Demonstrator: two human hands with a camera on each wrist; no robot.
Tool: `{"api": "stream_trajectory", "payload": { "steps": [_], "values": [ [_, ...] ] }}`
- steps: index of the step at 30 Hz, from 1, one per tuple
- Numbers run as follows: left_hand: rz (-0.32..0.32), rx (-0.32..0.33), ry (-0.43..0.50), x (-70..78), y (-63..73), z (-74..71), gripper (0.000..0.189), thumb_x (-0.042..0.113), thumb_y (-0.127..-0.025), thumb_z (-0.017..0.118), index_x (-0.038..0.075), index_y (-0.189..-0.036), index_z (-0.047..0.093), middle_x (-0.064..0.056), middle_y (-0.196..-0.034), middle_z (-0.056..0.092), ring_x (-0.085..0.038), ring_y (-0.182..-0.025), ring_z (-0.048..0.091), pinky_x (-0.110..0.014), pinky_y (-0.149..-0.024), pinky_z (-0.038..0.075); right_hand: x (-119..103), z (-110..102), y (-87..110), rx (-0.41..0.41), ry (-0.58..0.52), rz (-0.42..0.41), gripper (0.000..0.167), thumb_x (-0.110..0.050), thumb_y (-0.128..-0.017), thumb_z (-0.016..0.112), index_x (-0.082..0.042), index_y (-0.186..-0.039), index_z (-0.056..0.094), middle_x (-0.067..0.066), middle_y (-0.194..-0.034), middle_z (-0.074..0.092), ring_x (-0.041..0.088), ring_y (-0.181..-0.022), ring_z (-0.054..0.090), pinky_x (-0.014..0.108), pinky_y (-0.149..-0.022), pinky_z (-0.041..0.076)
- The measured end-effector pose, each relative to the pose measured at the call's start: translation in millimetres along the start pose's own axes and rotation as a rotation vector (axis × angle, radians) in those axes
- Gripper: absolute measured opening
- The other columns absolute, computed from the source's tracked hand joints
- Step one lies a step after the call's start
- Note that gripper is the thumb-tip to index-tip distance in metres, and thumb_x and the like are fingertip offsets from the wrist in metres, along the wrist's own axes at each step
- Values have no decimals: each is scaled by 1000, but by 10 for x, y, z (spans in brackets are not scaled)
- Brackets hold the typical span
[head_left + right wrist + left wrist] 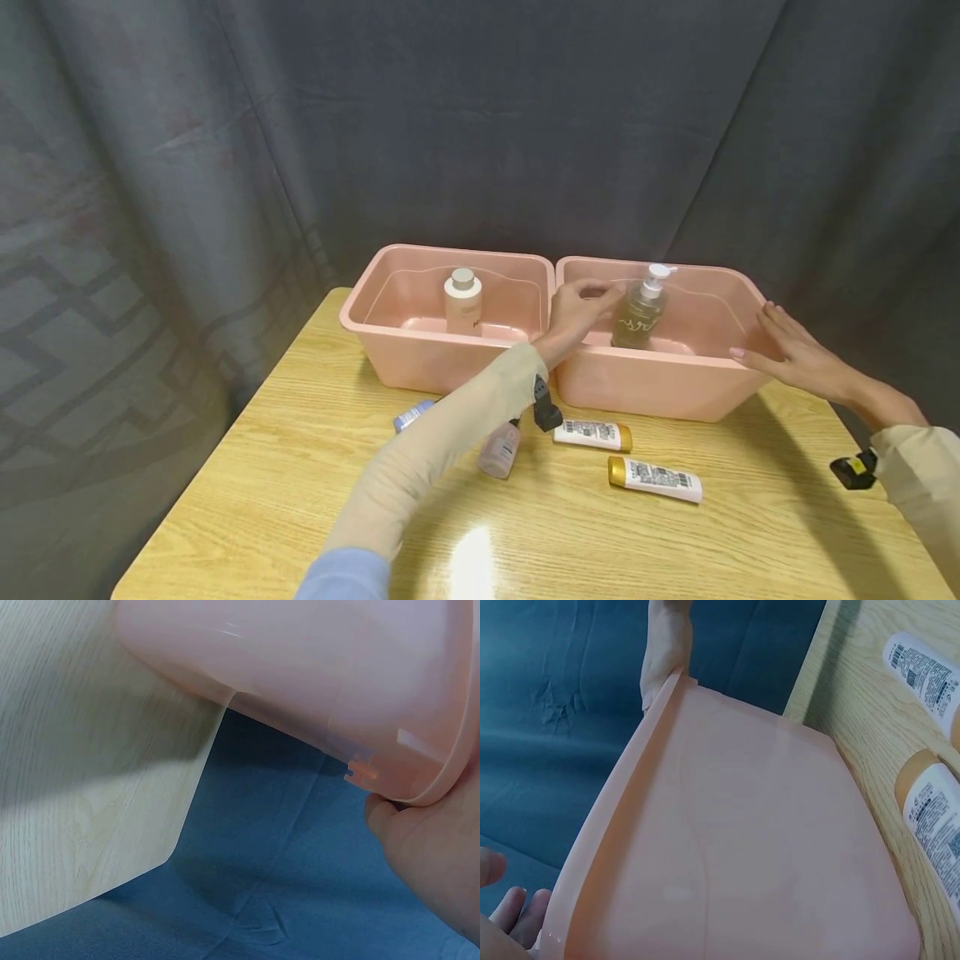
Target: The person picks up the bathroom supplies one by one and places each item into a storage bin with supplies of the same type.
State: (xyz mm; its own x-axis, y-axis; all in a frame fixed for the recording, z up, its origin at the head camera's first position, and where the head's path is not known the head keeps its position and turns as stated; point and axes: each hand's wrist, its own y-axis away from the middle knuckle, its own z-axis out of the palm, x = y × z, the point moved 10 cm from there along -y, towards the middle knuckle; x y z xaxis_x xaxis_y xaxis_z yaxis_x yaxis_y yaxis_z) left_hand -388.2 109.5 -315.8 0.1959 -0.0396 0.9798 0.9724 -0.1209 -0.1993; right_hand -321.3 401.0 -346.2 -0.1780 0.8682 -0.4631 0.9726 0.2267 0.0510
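A clear pump bottle [639,315] with a white pump top stands in the right pink bin [645,383]. My left hand [576,317] reaches over that bin's front rim, its fingertips close beside the bottle; whether they touch it I cannot tell. In the left wrist view, the left fingers [516,911] and thumb show apart at the lower left corner, partly cut off. My right hand [806,358] rests on the right end of the same bin, thumb toward the front rim and fingers at the side rim. One right-hand digit [379,815] shows just below the rim.
A left pink bin [427,358] stands against the right one, with a white bottle [463,308] upright inside. Two white tubes with gold caps [592,434] [660,480], a pinkish bottle [498,450] and a blue-labelled item [412,414] lie on the wooden table [285,483]. Grey curtains hang behind.
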Motion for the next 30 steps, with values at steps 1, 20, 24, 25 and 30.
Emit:
{"api": "stream_trajectory", "payload": {
  "steps": [1,20,24,25,30],
  "values": [
    [4,2,-6,4,0,-2,21,18,-89,76,4,-105,74,2,-91,71,-4,-79,64,-19,-70,55,-1,2,0,0,1,1,94,-46,-98,50,-5,-155,-14,16,-156,-31,44,-140,-29,78,-99,-12],
    [37,-26,-11,62,9,17,23,15,-91,73,-2,-108,73,-12,-98,72,-12,-82,67,-18,-72,53,14,6,2,-3,-4,15,95,-47,-98,50,-7,-155,-15,15,-156,-32,44,-140,-30,78,-99,-12],
    [58,-34,-56,102,32,14,23,18,-92,73,1,-107,74,-7,-97,73,-11,-85,66,-18,-73,52,9,0,-8,-7,-6,14,94,-47,-99,50,-5,-154,-14,18,-156,-31,44,-140,-29,78,-99,-13],
    [57,-39,-55,104,35,18,24,18,-92,73,1,-108,73,-6,-96,73,-10,-83,66,-18,-73,52,8,-1,-9,-6,-5,15,95,-47,-99,50,-5,-154,-14,18,-156,-31,44,-140,-29,78,-99,-13],
    [47,-66,-3,93,28,43,28,16,-93,71,-3,-113,70,-9,-97,72,-7,-77,66,-20,-73,54,9,-2,-8,-3,-7,21,95,-47,-98,50,-6,-154,-15,17,-156,-32,44,-140,-29,78,-98,-12]
  ]
}}
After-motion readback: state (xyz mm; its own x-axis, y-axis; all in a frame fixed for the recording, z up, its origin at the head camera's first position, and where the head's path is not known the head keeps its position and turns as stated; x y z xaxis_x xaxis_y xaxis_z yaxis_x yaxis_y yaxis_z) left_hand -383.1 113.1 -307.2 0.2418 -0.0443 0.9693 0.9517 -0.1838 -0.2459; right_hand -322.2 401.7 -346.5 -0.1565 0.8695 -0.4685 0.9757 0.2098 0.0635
